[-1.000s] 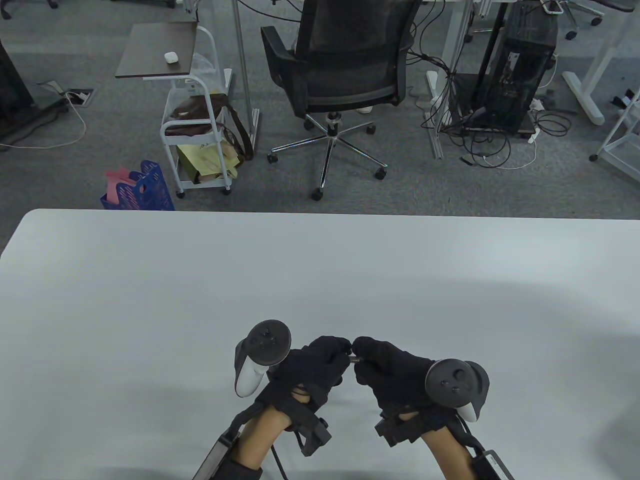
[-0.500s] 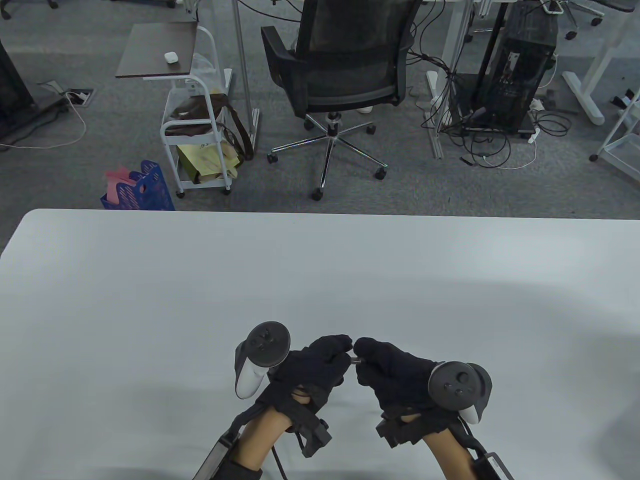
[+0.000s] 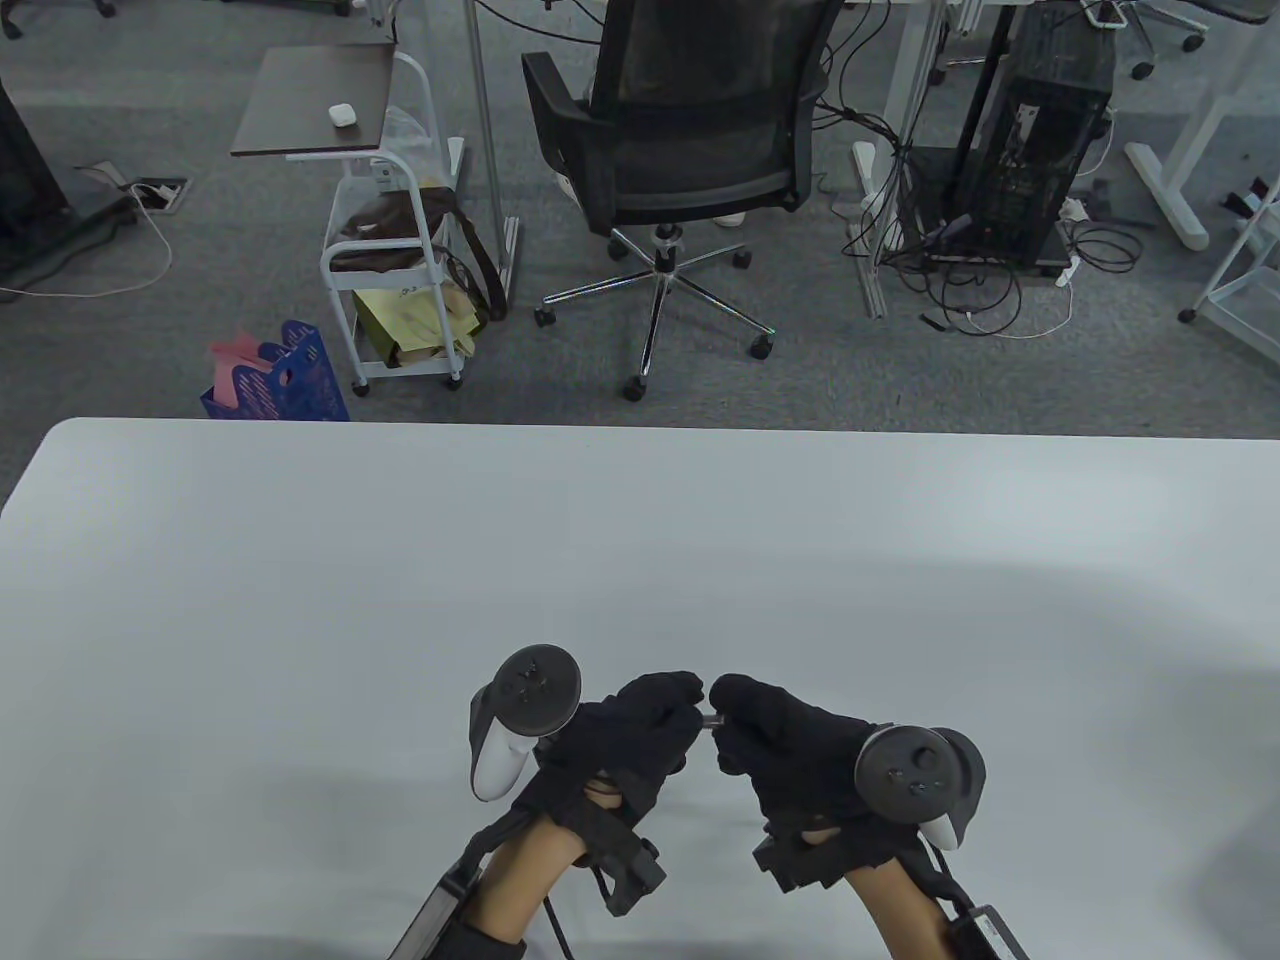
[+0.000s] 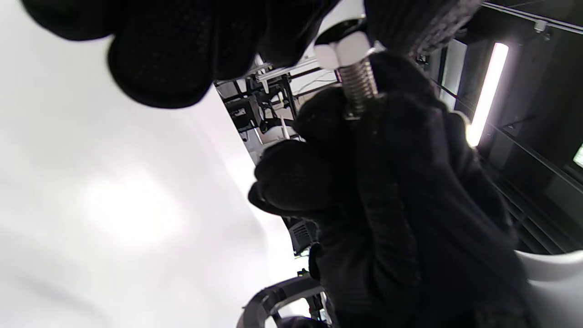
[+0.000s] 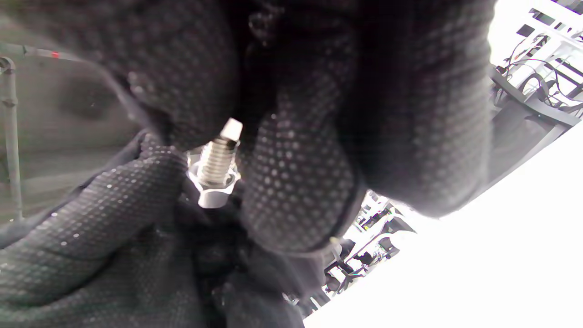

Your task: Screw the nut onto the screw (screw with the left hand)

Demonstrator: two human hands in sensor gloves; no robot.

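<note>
gloved left hand (image 3: 625,735), right hand (image 3: 790,745), screw (image 3: 709,718) between

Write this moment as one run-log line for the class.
left hand: grips nut | right hand: holds screw | nut: on the thread | hands: above table | step: screwing on

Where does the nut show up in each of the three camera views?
Table view: hidden; only a sliver of the screw shows between the left hand and right hand.
Left wrist view: top centre, nut on the threads, under the fingertips.
Right wrist view: left of centre, nut around the screw.
Shared landmark: the threaded screw.
</note>
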